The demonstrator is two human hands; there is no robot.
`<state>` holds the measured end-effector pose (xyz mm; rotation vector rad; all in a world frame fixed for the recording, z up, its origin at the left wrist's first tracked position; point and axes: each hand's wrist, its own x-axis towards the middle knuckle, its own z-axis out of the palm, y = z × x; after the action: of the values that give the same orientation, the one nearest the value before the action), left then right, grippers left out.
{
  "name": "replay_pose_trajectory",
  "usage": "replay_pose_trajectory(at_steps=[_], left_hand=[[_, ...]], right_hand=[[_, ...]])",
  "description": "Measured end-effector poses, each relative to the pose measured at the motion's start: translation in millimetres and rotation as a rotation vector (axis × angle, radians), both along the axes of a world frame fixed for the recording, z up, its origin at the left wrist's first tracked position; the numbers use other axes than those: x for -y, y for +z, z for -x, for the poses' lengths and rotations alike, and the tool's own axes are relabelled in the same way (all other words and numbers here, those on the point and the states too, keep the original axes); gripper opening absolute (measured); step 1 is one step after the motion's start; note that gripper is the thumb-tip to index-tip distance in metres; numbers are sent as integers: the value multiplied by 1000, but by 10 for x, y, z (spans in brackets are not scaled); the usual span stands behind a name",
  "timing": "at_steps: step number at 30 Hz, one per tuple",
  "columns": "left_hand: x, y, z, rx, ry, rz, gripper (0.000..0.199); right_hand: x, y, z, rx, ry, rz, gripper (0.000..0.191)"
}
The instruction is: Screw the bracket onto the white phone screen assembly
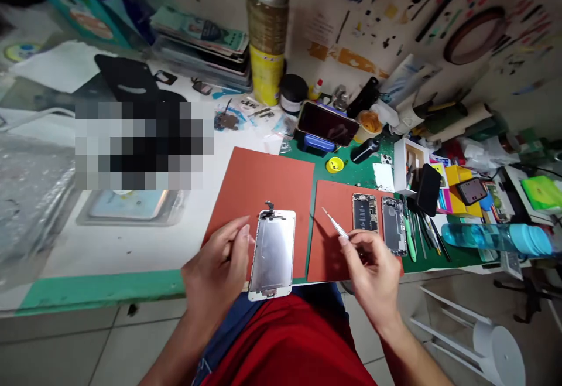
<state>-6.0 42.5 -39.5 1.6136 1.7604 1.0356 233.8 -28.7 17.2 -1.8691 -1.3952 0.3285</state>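
Note:
A white-framed phone screen panel (pixel 273 254) lies back side up on the left red-brown mat (pixel 237 190), its lower end reaching past the table's front edge. A dark flex cable sticks out at its top. Just left of the panel is my left hand (pixel 219 257), thumb and fingers pinched together; anything between them is too small to tell. My right hand (pixel 373 269) grips a thin silver screwdriver (pixel 336 223), tip pointing up and left over the right mat (pixel 329 257). Beyond that hand lie an opened phone body (pixel 364 213) and an empty phone housing (pixel 394 228).
A phone (pixel 328 123) leans on a blue stand at the back, near a small yellow cup (pixel 335 165) and a spray can (pixel 267 40). On the right are several tools, a white box (pixel 408 166) and a blue bottle (pixel 496 238). Plastic-wrapped items lie at left.

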Motion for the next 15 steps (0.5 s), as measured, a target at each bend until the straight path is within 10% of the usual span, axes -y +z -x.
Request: replay_pose_trajectory(at_steps=[9,15], left_hand=[[122,101,-22,-238,-142,-299,23],[645,246,127,-209,30,167,30]], right_hand=[[-367,-416,34,581,-84,71,33],[-663,-560,-31,633,-79,83,36]])
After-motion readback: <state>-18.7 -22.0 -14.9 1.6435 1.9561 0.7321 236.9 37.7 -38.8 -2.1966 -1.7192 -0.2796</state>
